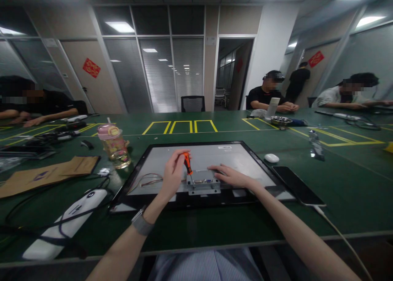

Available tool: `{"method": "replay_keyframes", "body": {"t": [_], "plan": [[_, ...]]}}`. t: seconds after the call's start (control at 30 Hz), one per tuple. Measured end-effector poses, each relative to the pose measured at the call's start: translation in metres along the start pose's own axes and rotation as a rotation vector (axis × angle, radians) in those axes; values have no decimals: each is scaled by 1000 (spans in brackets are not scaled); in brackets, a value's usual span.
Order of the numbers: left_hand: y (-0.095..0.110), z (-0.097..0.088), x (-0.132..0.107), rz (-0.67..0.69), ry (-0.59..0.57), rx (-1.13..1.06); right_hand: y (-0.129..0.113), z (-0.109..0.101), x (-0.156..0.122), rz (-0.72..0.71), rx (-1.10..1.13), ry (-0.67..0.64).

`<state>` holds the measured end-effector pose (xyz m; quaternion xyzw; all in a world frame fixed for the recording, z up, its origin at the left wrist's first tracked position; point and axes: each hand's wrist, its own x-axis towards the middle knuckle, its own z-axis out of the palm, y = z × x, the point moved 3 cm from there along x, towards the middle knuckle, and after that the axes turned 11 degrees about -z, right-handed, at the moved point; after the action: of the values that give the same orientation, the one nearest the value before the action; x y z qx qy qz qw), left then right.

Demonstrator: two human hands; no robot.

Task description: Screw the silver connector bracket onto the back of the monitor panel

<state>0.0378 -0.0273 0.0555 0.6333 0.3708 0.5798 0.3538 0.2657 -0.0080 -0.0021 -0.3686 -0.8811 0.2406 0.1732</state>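
Observation:
My left hand (174, 168) is closed round the handle of an orange and black screwdriver (187, 164). Its shaft points down at the left end of a metal bracket with connector ports (204, 186). Whether the tip sits in a screw is too small to tell. Fingers stretched, my right hand (229, 175) rests flat at the bracket's right end. Under both hands lies a large display panel (215, 152), grey back upward with a black frame. A bundle of thin wires (147, 180) runs across the panel to the left of the bracket.
Left of the panel are a pink-lidded bottle (114, 143), brown paper envelopes (46, 174) and a white power strip (67, 223) with black cables. On the right lie a white case (272, 158) and a phone (297, 186) on a cable. Several people sit or stand beyond the green table (346, 191).

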Motion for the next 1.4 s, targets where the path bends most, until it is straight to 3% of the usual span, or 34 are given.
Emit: {"method": "replay_keyframes", "body": {"t": [0.3, 0.73, 0.97, 1.4], "plan": [[1, -4, 4, 52, 52, 68, 2, 0, 0, -1, 22, 3], [2, -2, 1, -30, -54, -70, 9, 2, 0, 14, 20, -4], [0, -5, 5, 51, 90, 31, 3, 0, -1, 7, 28, -3], [-2, -3, 3, -18, -49, -96, -3, -2, -1, 4, 17, 0]]}}
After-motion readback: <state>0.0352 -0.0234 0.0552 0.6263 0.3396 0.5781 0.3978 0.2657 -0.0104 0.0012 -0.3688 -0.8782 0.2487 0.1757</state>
